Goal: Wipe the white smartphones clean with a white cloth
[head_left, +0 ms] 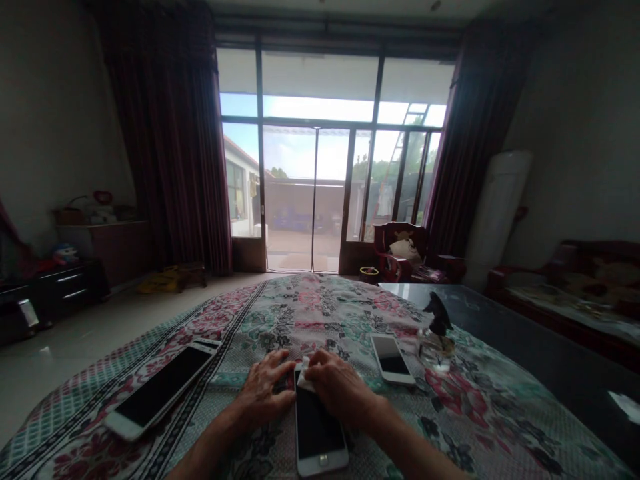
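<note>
A white smartphone [320, 433] with a dark screen lies face up on the flowered cloth [240, 427] right in front of me. My right hand [340, 383] pinches a small white tissue [305, 381] and presses it on the phone's top end. Beside the phone's upper left edge rests my left hand [267, 387], fingers spread, thumb at the phone's side. To the left lies a larger white device [160, 387] with a black screen, and part of another device [207, 343] shows at its far end. A smaller white phone [393, 360] lies to the right.
A clear glass container with a dark top [437, 340] stands right of the small phone. Along the right runs a dark tabletop [520, 360]. Farther off are a wooden armchair [400, 250], a small basket [369, 272] and glass doors [315, 200].
</note>
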A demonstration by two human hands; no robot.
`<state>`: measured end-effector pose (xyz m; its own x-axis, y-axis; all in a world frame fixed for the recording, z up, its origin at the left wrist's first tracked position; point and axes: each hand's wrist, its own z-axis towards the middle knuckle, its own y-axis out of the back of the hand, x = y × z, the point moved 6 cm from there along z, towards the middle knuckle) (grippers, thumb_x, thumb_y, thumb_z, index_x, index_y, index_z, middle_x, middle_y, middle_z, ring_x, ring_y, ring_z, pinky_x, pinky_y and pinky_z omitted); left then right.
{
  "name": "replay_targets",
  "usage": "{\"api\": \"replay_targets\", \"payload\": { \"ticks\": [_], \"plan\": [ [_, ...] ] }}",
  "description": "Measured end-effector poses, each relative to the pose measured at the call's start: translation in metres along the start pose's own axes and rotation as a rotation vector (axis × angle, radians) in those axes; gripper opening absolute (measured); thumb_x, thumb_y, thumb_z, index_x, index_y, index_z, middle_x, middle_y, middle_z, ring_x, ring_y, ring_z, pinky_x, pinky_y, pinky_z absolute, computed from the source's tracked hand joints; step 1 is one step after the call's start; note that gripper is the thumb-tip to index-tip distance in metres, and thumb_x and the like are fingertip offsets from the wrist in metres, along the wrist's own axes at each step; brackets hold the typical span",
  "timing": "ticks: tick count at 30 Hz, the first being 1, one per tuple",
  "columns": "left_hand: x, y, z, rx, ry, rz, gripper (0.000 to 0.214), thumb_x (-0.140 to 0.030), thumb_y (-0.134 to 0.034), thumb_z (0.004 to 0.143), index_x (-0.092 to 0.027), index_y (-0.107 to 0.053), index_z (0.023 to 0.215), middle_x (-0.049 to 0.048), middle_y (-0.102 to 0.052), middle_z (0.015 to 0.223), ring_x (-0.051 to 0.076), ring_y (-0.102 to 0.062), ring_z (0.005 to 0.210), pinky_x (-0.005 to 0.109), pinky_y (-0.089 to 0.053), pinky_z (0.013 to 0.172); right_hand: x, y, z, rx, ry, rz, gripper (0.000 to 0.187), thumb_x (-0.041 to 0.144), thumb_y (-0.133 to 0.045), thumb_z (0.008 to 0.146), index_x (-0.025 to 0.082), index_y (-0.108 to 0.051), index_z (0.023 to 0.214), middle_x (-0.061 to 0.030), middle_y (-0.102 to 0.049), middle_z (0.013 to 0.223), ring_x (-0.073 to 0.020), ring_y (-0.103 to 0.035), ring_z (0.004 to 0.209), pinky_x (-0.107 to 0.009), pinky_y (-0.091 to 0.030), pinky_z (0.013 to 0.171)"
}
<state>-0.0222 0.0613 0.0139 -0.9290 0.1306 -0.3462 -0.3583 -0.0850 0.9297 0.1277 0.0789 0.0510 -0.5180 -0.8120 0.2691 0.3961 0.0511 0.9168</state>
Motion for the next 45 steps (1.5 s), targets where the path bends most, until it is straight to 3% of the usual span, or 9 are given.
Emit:
{"api": "replay_targets", "payload": {
  "ticks": [6,14,20,26,28,34,39,45],
  "plan": [
    [-0.002,0.000,0.000,0.029,0.009,0.006,0.053,-0.032,-0.061,0.078,-0.025,-0.055,0.130,0.0068,-0.039,0.150,0.028,-0.032,0.140,0.044,-0.028,0.115,-0.016,-0.007,0.005,-0.095,-0.074,-0.043,0.029,0.018,-0.039,0.094,0.023,-0.068,0.095,-0.0039,-0.061,0.105,-0.0162,-0.054,0.097,-0.025,-0.039,0.084],
    [-0.001,-0.001,0.001,0.016,0.003,-0.014,0.053,-0.033,-0.060,0.078,-0.025,-0.055,0.130,0.0078,-0.040,0.150,0.028,-0.033,0.139,0.046,-0.028,0.113,-0.018,0.002,-0.001,-0.032,-0.112,-0.087,0.021,0.010,-0.046,0.084,0.016,-0.066,0.090,-0.0063,-0.060,0.097,-0.0149,-0.054,0.087,-0.023,-0.038,0.075],
    [0.002,-0.003,0.002,-0.012,-0.009,-0.028,0.053,-0.033,-0.061,0.076,-0.025,-0.056,0.129,0.0072,-0.042,0.149,0.029,-0.034,0.139,0.047,-0.028,0.113,0.001,0.010,-0.010,0.162,-0.149,-0.127,0.015,0.014,-0.053,0.077,0.016,-0.068,0.078,-0.0059,-0.062,0.089,-0.0138,-0.054,0.071,-0.023,-0.034,0.061],
    [0.002,-0.004,0.003,0.007,-0.007,-0.004,0.054,-0.034,-0.059,0.077,-0.025,-0.055,0.130,0.0074,-0.040,0.150,0.029,-0.033,0.139,0.046,-0.028,0.113,0.019,0.013,-0.019,0.318,-0.106,-0.070,0.017,0.014,-0.062,0.068,0.021,-0.072,0.080,-0.0042,-0.062,0.094,-0.0138,-0.056,0.075,-0.022,-0.034,0.062],
    [0.002,-0.005,0.003,0.014,-0.006,0.001,0.055,-0.033,-0.059,0.077,-0.024,-0.055,0.131,0.0077,-0.040,0.150,0.029,-0.033,0.139,0.046,-0.028,0.113,0.016,0.011,-0.018,0.286,-0.118,-0.055,0.018,0.013,-0.060,0.069,0.021,-0.072,0.081,-0.0040,-0.062,0.095,-0.0139,-0.056,0.076,-0.022,-0.035,0.063],
    [0.001,-0.003,0.003,-0.001,-0.017,-0.009,0.052,-0.032,-0.059,0.077,-0.026,-0.057,0.129,0.0060,-0.042,0.149,0.029,-0.033,0.139,0.047,-0.028,0.114,-0.011,0.005,-0.005,0.024,-0.167,-0.107,0.025,0.017,-0.046,0.086,0.021,-0.071,0.082,-0.0046,-0.061,0.095,-0.0134,-0.056,0.075,-0.024,-0.035,0.063],
    [-0.001,-0.001,0.001,0.012,0.008,-0.020,0.052,-0.033,-0.058,0.078,-0.027,-0.055,0.130,0.0050,-0.041,0.150,0.029,-0.031,0.140,0.047,-0.027,0.114,-0.027,0.000,0.000,-0.081,-0.215,-0.132,0.025,0.021,-0.043,0.092,0.021,-0.068,0.088,-0.0050,-0.059,0.101,-0.0139,-0.057,0.083,-0.022,-0.039,0.070],
    [-0.006,0.004,-0.001,0.019,0.012,-0.005,0.051,-0.033,-0.058,0.077,-0.028,-0.056,0.128,0.0044,-0.041,0.149,0.028,-0.031,0.140,0.043,-0.028,0.114,-0.034,-0.003,-0.002,-0.121,-0.228,-0.094,0.020,0.017,-0.045,0.090,0.020,-0.065,0.087,-0.0047,-0.059,0.101,-0.0141,-0.057,0.089,-0.022,-0.041,0.076]
  ]
}}
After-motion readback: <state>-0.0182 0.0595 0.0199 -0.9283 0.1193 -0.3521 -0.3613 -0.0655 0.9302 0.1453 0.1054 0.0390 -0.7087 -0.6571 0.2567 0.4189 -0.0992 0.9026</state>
